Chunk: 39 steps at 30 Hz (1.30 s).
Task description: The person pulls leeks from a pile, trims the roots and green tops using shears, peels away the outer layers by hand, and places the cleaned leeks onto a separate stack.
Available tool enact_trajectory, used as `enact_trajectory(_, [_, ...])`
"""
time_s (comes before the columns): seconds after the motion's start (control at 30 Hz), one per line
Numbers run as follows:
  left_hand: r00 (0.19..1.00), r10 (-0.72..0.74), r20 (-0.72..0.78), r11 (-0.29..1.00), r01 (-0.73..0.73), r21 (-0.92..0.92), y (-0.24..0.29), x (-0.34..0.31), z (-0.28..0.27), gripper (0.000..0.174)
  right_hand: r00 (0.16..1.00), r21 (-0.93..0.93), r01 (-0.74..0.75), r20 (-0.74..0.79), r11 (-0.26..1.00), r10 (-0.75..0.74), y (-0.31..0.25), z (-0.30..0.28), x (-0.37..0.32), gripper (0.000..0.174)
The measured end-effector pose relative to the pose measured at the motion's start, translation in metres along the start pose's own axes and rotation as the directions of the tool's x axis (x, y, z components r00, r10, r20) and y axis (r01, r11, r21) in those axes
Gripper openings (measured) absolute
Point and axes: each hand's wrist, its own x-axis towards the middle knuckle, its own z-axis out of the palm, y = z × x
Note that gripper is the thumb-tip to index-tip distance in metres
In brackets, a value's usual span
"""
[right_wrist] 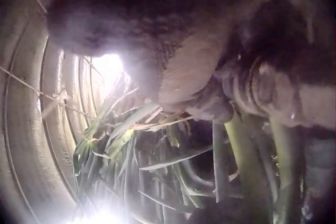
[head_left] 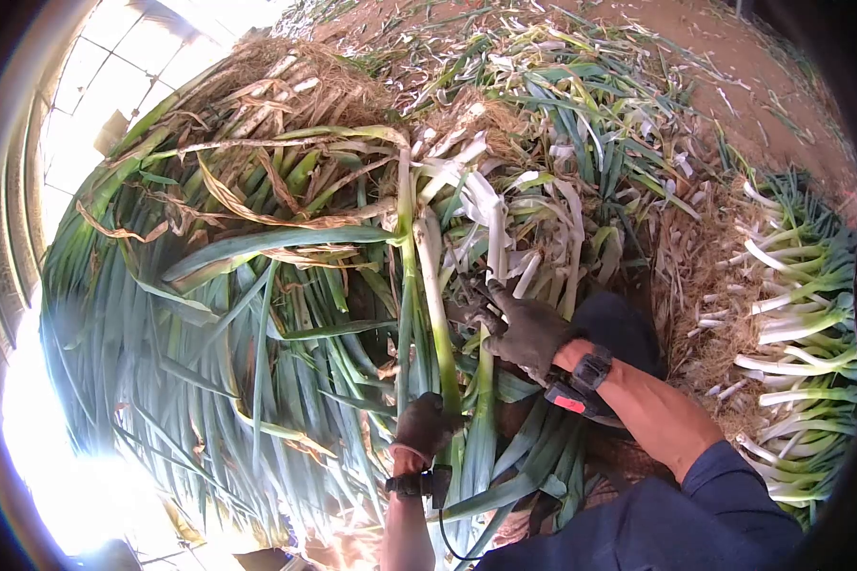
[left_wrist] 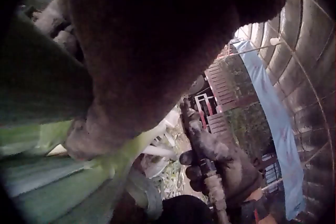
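In the head view my gloved left hand (head_left: 425, 428) grips a leek (head_left: 436, 309) by its green part. The leek's white shank points up and away over the pile. My gloved right hand (head_left: 533, 333), just right of that leek, holds a dark air gun (head_left: 473, 297) with its slim end towards the shanks. The left wrist view shows the air gun's metal coupling (left_wrist: 214, 186) below the right hand's curled fingers. Another leek (head_left: 484, 381) stands between the two hands. My left palm fills much of the left wrist view.
A large heap of leeks (head_left: 190, 276) with roots and dry leaves lies on the left. Peeled leaf scraps (head_left: 590, 105) cover the ground ahead. Trimmed white leeks (head_left: 795, 324) are laid in a row at right. A curved, ribbed wall (head_left: 19, 209) borders the left side.
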Motion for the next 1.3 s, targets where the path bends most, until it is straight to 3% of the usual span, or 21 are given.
enact_trajectory(0.03, [1.000,0.001,-0.004,1.000,-0.001,0.012,0.000,-0.002,0.005,0.055,0.997,0.003,0.059,-0.050,0.998,-0.059,0.007,0.004,-0.001,0.090])
enact_trajectory(0.13, [1.000,0.017,-0.026,0.999,-0.016,0.030,0.003,-0.006,0.008,0.053,0.972,0.028,0.233,0.024,0.972,-0.234,0.015,0.010,-0.011,0.088])
enact_trajectory(0.17, [1.000,0.003,-0.019,0.999,-0.002,0.039,0.006,-0.006,0.005,0.053,0.982,-0.041,0.185,0.040,0.982,-0.183,0.013,0.008,-0.016,0.085])
enact_trajectory(0.27, [0.995,0.072,-0.067,0.997,-0.070,0.033,0.013,-0.002,0.001,0.051,0.999,0.006,0.035,-0.026,0.999,-0.035,0.008,-0.004,-0.017,0.083])
enact_trajectory(0.37, [0.995,-0.007,-0.099,0.996,-0.002,-0.093,0.040,-0.005,-0.017,0.047,0.975,0.047,0.187,0.112,0.981,-0.191,0.016,-0.002,-0.023,0.090])
enact_trajectory(0.4, [0.993,-0.061,-0.100,0.987,0.045,-0.155,0.053,-0.001,-0.026,0.045,0.988,0.036,0.117,0.098,0.993,-0.120,0.014,-0.006,-0.024,0.090])
enact_trajectory(0.47, [0.997,-0.040,-0.063,0.998,0.037,-0.048,0.054,0.015,-0.022,0.043,0.997,0.013,-0.025,0.076,1.000,0.024,0.001,-0.017,-0.026,0.091])
enact_trajectory(0.5, [0.998,-0.035,-0.044,0.999,0.035,0.007,0.054,0.023,-0.022,0.041,0.997,0.035,0.012,0.073,0.999,-0.015,0.004,-0.016,-0.025,0.092])
enact_trajectory(0.6, [0.995,-0.083,-0.051,0.993,0.078,-0.093,0.082,0.037,-0.041,0.041,0.994,0.102,0.066,0.075,0.993,-0.074,0.016,-0.008,-0.026,0.093])
enact_trajectory(0.63, [0.994,-0.079,-0.078,0.970,0.059,-0.237,0.082,0.042,-0.038,0.042,0.995,0.120,0.050,0.081,0.992,-0.060,0.017,-0.005,-0.026,0.093])
enact_trajectory(0.67, [0.994,-0.082,-0.069,0.983,0.069,-0.173,0.082,0.046,-0.037,0.042,0.995,0.139,0.033,0.089,0.990,-0.046,0.019,-0.003,-0.025,0.094])
enact_trajectory(0.77, [0.996,-0.084,-0.026,0.996,0.084,-0.007,0.083,0.060,-0.044,0.042,0.994,0.173,0.018,-0.113,0.985,0.002,0.030,-0.001,-0.017,0.095])
enact_trajectory(0.83, [0.997,-0.078,0.023,0.996,0.077,0.052,0.078,0.067,-0.057,0.043,1.000,0.126,0.018,-0.011,0.992,-0.016,0.023,-0.008,-0.024,0.096])
enact_trajectory(0.87, [0.990,-0.137,-0.045,0.986,0.140,0.088,0.072,0.079,-0.059,0.045,0.999,0.103,0.018,0.038,0.994,-0.022,0.017,-0.013,-0.028,0.096])
enact_trajectory(0.93, [0.915,-0.199,-0.350,0.980,0.180,-0.086,0.064,0.100,-0.068,0.045,0.998,0.156,0.019,0.051,0.988,-0.028,0.012,-0.011,-0.030,0.095])
enact_trajectory(0.97, [0.852,-0.143,-0.503,0.988,0.149,-0.029,0.058,0.116,-0.070,0.045,0.998,0.181,0.021,0.061,0.983,-0.032,0.012,-0.008,-0.033,0.095])
enact_trajectory(1.0, [0.765,-0.077,-0.639,0.991,0.127,0.034,0.054,0.132,-0.073,0.045,0.987,0.160,0.140,0.058,0.977,-0.151,0.020,0.002,-0.031,0.093])
enact_trajectory(1.03, [0.789,-0.030,-0.613,0.982,0.139,0.131,0.057,0.147,-0.080,0.043,0.962,0.138,0.258,0.057,0.956,-0.268,0.027,0.012,-0.027,0.092])
enact_trajectory(1.13, [0.839,-0.172,-0.516,0.984,0.116,-0.138,0.049,0.187,-0.069,0.044,0.981,0.041,0.195,-0.009,0.980,-0.195,0.023,0.024,-0.026,0.087])
enact_trajectory(1.2, [0.900,-0.179,-0.397,0.983,0.147,-0.110,0.042,0.192,-0.072,0.039,0.993,0.072,0.104,-0.055,0.992,-0.101,0.018,0.014,-0.018,0.086])
enact_trajectory(1.3, [0.920,-0.192,-0.342,0.981,0.167,-0.101,0.038,0.183,-0.072,0.027,0.978,0.019,0.183,-0.109,0.983,-0.179,0.018,0.011,-0.014,0.072])
